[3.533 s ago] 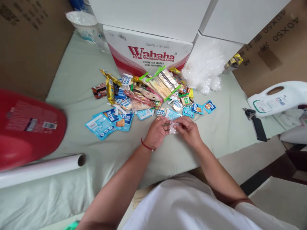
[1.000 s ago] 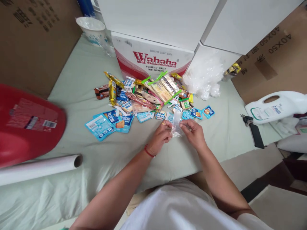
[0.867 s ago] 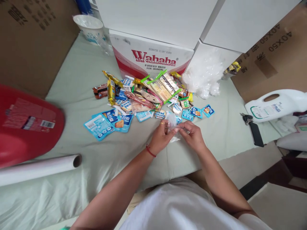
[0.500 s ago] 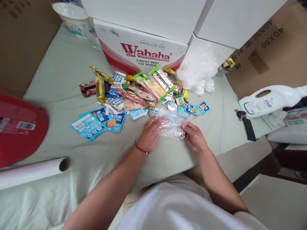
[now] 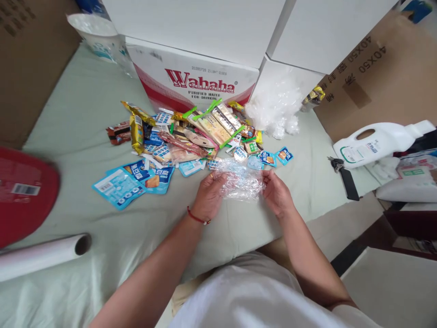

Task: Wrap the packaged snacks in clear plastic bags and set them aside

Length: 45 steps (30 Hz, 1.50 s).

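Note:
A crinkled clear plastic bag (image 5: 241, 182) stretches between my two hands above the pale green cloth. My left hand (image 5: 210, 193), with a red string bracelet at the wrist, pinches its left edge. The right edge is between the thumb and fingers of my right hand (image 5: 276, 192). Just beyond the bag lies a heap of wrapped snacks (image 5: 191, 136), with green-edged packets on top and gold wrappers at the left. Blue snack pouches (image 5: 119, 187) lie to the left of my left hand, and a small blue packet (image 5: 284, 155) lies beyond my right hand.
Behind the heap stands a Wahaha carton (image 5: 201, 86), with a pile of clear plastic bags (image 5: 275, 107) beside it. At right are a white jug (image 5: 373, 143) and a black case with keys (image 5: 348, 182). A white tube (image 5: 44, 255) and a red object (image 5: 27, 196) lie left.
The plastic bag is spread a little wider and flatter between my hands. My view has shifted slightly, so the surroundings sit a bit further left.

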Each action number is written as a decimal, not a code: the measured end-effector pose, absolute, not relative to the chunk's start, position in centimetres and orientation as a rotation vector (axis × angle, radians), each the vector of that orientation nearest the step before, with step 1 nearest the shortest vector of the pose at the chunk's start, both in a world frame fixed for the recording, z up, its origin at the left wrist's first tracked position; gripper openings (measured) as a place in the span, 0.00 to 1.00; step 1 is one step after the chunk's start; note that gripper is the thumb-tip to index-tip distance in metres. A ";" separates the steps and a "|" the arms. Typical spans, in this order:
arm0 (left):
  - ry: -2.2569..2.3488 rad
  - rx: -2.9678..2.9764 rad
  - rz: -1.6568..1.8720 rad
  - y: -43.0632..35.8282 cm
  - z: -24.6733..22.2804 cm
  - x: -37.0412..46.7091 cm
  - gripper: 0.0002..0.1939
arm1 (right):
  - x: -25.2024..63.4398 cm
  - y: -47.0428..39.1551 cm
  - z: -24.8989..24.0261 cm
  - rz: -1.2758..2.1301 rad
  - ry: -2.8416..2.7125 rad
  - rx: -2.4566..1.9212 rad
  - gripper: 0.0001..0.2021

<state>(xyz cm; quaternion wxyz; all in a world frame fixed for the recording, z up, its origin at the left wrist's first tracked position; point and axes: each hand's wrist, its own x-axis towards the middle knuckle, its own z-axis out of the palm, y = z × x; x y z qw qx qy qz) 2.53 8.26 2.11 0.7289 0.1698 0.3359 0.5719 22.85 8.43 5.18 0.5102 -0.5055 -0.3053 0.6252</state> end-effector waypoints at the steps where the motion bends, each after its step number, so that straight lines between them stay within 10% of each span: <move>1: 0.742 0.385 1.254 8.2 2.1 2.5 0.23 | 22.8 8.3 5.2 1.499 -0.763 -1.214 0.19; 19: 1.185 1.658 1.408 6.2 1.9 2.4 0.11 | 20.4 7.3 4.9 1.144 -1.096 -1.256 0.12; 45: 0.847 0.519 1.179 9.3 2.3 -0.4 0.21 | 30.5 7.1 4.7 0.954 -0.801 -1.580 0.21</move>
